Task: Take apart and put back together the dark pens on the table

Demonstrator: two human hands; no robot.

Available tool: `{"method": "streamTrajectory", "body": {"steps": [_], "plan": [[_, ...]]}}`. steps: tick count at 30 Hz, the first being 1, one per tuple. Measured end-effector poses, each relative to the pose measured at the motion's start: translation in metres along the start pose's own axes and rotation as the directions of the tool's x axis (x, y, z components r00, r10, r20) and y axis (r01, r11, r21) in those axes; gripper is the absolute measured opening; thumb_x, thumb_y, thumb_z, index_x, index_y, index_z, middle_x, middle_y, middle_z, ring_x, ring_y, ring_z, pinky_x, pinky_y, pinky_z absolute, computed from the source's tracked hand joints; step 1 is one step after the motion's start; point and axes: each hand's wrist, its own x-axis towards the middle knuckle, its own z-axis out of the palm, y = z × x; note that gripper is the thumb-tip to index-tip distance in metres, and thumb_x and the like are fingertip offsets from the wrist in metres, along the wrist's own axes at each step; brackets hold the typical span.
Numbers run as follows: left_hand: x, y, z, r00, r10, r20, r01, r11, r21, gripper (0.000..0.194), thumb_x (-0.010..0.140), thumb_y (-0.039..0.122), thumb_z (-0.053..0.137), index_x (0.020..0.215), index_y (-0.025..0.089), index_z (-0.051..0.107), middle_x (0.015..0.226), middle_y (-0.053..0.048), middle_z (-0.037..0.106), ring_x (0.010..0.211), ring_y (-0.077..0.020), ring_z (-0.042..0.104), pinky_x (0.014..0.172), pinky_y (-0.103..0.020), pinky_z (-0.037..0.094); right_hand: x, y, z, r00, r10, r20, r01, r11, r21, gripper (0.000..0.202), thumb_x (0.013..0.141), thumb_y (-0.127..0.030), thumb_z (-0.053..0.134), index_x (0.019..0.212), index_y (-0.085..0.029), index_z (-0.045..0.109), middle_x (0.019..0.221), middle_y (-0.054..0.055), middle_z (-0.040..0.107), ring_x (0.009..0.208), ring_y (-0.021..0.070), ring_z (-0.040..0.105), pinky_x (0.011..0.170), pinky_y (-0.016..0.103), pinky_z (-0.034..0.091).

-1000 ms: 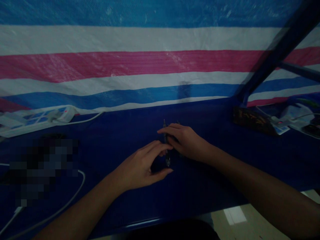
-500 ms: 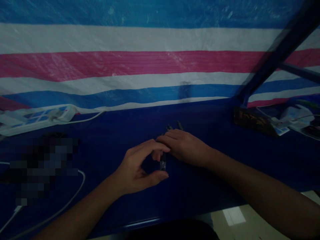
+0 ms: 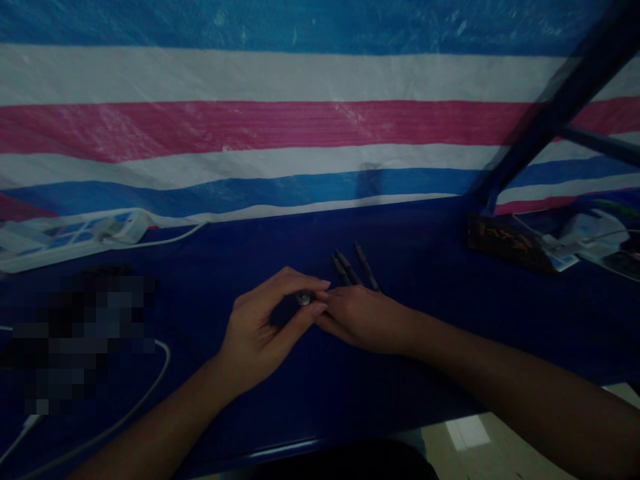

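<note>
My left hand [image 3: 270, 327] is closed in a pinch, thumb and forefinger nearly meeting. A pen [image 3: 303, 299] shows as a small clear, shiny end inside the curl of those fingers; its remaining length is hidden. My right hand [image 3: 373, 320] lies palm down over the table, its fingers bent together against the left fingertips, and what they grip is out of sight. Just beyond the right knuckles, three dark pens lie on the tabletop: a left pen [image 3: 341, 268], a middle pen [image 3: 349, 265] and, a little apart, a right pen [image 3: 368, 268].
The blue table [image 3: 250, 247] meets a striped plastic sheet [image 3: 280, 127] behind. A white power strip [image 3: 75, 233] and a white cable [image 3: 150, 387] are on the left, beside a blurred-out object. A dark box [image 3: 510, 243] and a blue frame post [image 3: 545, 120] stand right.
The right hand has shifted slightly toward me, uncovering more of the three pens. My left thumb and forefinger have closed together, and the pen end has moved left and up.
</note>
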Motion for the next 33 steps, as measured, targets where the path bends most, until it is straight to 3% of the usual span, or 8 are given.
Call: {"method": "streamTrajectory", "body": {"steps": [4, 7, 10, 12, 14, 17, 24, 33], "plan": [[-0.004, -0.003, 0.001, 0.999, -0.025, -0.033, 0.025, 1.000, 0.000, 0.039, 0.096, 0.008, 0.070, 0.130, 0.027, 0.067, 0.103, -0.001, 0.076, 0.094, -0.0154, 0.070, 0.088, -0.030, 0.055, 0.001, 0.001, 0.001, 1.000, 0.005, -0.012, -0.004, 0.999, 0.032, 0.039, 0.111, -0.037, 0.043, 0.138, -0.012, 0.056, 0.103, 0.013, 0.079, 0.086, 0.0239, 0.077, 0.074, 0.033, 0.055], [-0.005, -0.003, -0.001, 0.999, -0.022, -0.050, 0.022, 1.000, -0.012, 0.037, 0.097, 0.011, 0.071, 0.129, 0.028, 0.068, 0.104, -0.002, 0.076, 0.095, -0.0174, 0.071, 0.087, -0.033, 0.056, 0.001, 0.001, 0.002, 1.000, 0.000, -0.008, 0.000, 0.999, 0.041, 0.035, 0.111, -0.036, 0.044, 0.133, -0.013, 0.060, 0.101, 0.012, 0.079, 0.086, 0.0232, 0.077, 0.075, 0.032, 0.055], [-0.003, 0.002, -0.004, 0.997, 0.073, 0.023, -0.072, 0.995, -0.063, 0.022, 0.105, 0.024, 0.062, 0.126, 0.025, 0.070, 0.104, -0.006, 0.077, 0.097, -0.0212, 0.071, 0.083, -0.037, 0.056, 0.000, 0.002, -0.001, 0.999, -0.030, -0.023, 0.029, 0.999, -0.024, 0.031, 0.111, -0.033, 0.045, 0.118, -0.012, 0.066, 0.097, 0.012, 0.078, 0.084, 0.0227, 0.075, 0.076, 0.033, 0.054], [0.000, 0.006, -0.006, 0.991, 0.093, 0.094, -0.084, 0.992, -0.099, 0.029, 0.110, 0.037, 0.049, 0.123, 0.023, 0.070, 0.105, -0.009, 0.076, 0.100, -0.0246, 0.069, 0.086, -0.042, 0.056, 0.000, 0.004, -0.003, 0.996, -0.063, -0.058, 0.057, 0.994, -0.089, 0.028, 0.110, -0.030, 0.046, 0.110, -0.011, 0.068, 0.096, 0.012, 0.077, 0.085, 0.0221, 0.073, 0.078, 0.033, 0.053], [0.002, 0.009, -0.008, 0.987, 0.057, 0.151, -0.039, 0.992, -0.120, 0.038, 0.112, 0.044, 0.041, 0.121, 0.022, 0.069, 0.106, -0.011, 0.074, 0.104, -0.0264, 0.067, 0.089, -0.045, 0.054, -0.001, 0.007, -0.006, 0.991, -0.095, -0.095, 0.082, 0.988, -0.131, 0.024, 0.109, -0.025, 0.049, 0.105, -0.011, 0.068, 0.096, 0.012, 0.076, 0.086, 0.0214, 0.072, 0.081, 0.033, 0.052], [0.000, 0.012, -0.008, 0.978, 0.015, 0.208, 0.017, 0.989, -0.149, 0.036, 0.112, 0.045, 0.039, 0.118, 0.022, 0.066, 0.104, -0.010, 0.068, 0.104, -0.0259, 0.062, 0.090, -0.043, 0.051, -0.001, 0.010, -0.007, 0.983, -0.129, -0.131, 0.109, 0.982, -0.155, 0.018, 0.107, -0.022, 0.054, 0.098, -0.012, 0.067, 0.089, 0.009, 0.073, 0.083, 0.0195, 0.068, 0.079, 0.031, 0.051], [-0.006, 0.014, -0.002, 0.976, -0.053, 0.210, 0.107, 0.960, -0.257, 0.036, 0.112, 0.045, 0.037, 0.094, 0.022, 0.058, 0.086, -0.004, 0.053, 0.088, -0.0226, 0.052, 0.082, -0.040, 0.046, -0.001, 0.013, 0.000, 0.957, -0.215, -0.195, 0.178, 0.966, -0.189, 0.032, 0.111, -0.024, 0.043, 0.089, -0.014, 0.064, 0.080, 0.006, 0.068, 0.075, 0.0169, 0.062, 0.073, 0.029, 0.048], [-0.001, 0.015, -0.005, 0.953, 0.073, 0.295, -0.041, 0.993, -0.113, 0.041, 0.109, 0.056, 0.041, 0.112, 0.021, 0.063, 0.099, -0.008, 0.061, 0.097, -0.0245, 0.057, 0.087, -0.041, 0.049, -0.006, 0.013, -0.006, 0.953, -0.179, -0.242, 0.170, 0.984, -0.060, 0.011, 0.105, -0.020, 0.056, 0.101, -0.013, 0.065, 0.089, 0.007, 0.069, 0.083, 0.0180, 0.064, 0.077, 0.031, 0.052]]}}
